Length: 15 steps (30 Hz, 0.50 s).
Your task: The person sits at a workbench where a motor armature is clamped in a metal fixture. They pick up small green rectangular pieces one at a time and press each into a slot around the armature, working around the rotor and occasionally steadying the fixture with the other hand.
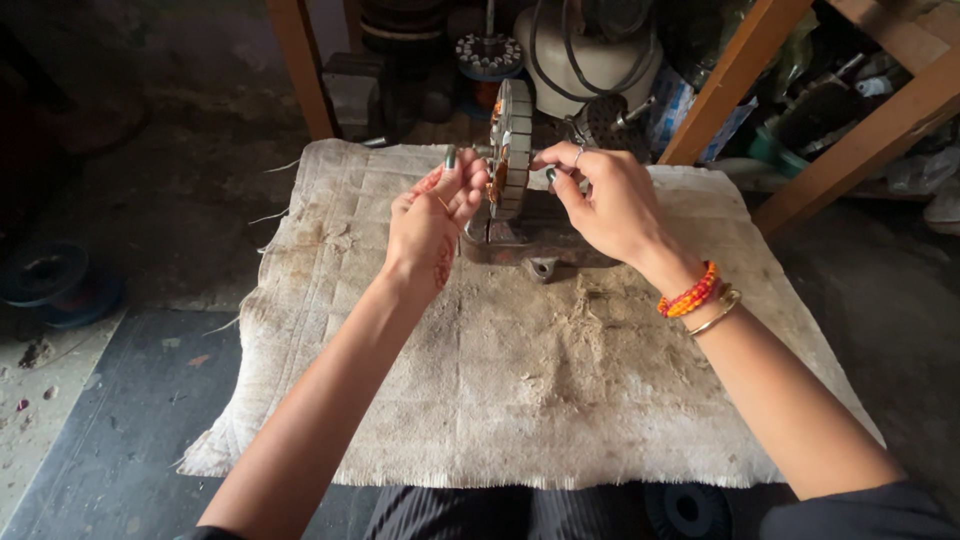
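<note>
Underneath everything, a worn, stained woven cloth (pixel 520 390) covered the floor and filled the middle of the view, its frayed edges reaching from 8 o'clock round to 4 o'clock. Wooden frame legs (pixel 735 75) slanted away at 1 and 2 o'clock, with another upright leg at 11 o'clock, and a cluttered heap of motor parts and a pale rounded housing (pixel 590 60) lay between them at 12 o'clock. A dark spool (pixel 45 275) sat on the floor at 9 o'clock, well apart from the cloth.

Just above centre, a small rusty vise (pixel 530 245) rested on the cloth. Standing upright on edge in it was a motor stator (pixel 512 150), a ring of pale laminated segments with copper-coloured winding showing on its left face, placed at 12 o'clock from the cloth's middle.

The left hand (pixel 432 225) was raised just beside the stator at its 9 o'clock side, palm toward the camera, its fingers (pixel 452 165) pinched together as if on a fine wire, though nothing could be made out between them. The right hand (pixel 610 200) came in from 3 o'clock, its fingers curled and touching the stator's right face; whether they gripped anything could not be told. Orange beaded and thin gold bracelets (pixel 695 298) circled the right wrist.
</note>
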Tool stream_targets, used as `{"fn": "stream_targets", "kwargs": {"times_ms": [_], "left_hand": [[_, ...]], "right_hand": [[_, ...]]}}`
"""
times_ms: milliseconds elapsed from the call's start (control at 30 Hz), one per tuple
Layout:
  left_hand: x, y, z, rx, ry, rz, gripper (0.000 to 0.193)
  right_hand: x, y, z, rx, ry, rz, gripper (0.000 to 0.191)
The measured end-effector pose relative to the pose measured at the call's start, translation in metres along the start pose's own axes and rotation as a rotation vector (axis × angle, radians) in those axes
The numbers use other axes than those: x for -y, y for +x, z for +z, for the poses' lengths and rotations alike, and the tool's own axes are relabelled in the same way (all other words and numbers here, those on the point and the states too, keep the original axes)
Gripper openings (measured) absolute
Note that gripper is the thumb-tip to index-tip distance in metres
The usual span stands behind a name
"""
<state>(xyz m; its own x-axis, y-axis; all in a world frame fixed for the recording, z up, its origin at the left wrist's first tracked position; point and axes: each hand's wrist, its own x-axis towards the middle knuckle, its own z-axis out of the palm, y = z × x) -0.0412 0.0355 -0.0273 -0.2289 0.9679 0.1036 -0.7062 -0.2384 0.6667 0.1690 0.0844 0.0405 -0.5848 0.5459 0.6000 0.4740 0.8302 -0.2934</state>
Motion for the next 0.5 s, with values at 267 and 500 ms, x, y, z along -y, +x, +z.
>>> {"fn": "stream_targets", "kwargs": {"times_ms": [267, 500], "left_hand": [[-0.003, -0.002, 0.007, -0.085, 0.039, -0.005, 0.042], [-0.006, -0.007, 0.034, -0.219, 0.487, 0.178, 0.048]], "right_hand": [[0.025, -0.018, 0.015, -0.068, 0.441, 0.232, 0.021], [0.056, -0.014, -0.007, 0.44, 1.175, 0.674, 0.035]]}}
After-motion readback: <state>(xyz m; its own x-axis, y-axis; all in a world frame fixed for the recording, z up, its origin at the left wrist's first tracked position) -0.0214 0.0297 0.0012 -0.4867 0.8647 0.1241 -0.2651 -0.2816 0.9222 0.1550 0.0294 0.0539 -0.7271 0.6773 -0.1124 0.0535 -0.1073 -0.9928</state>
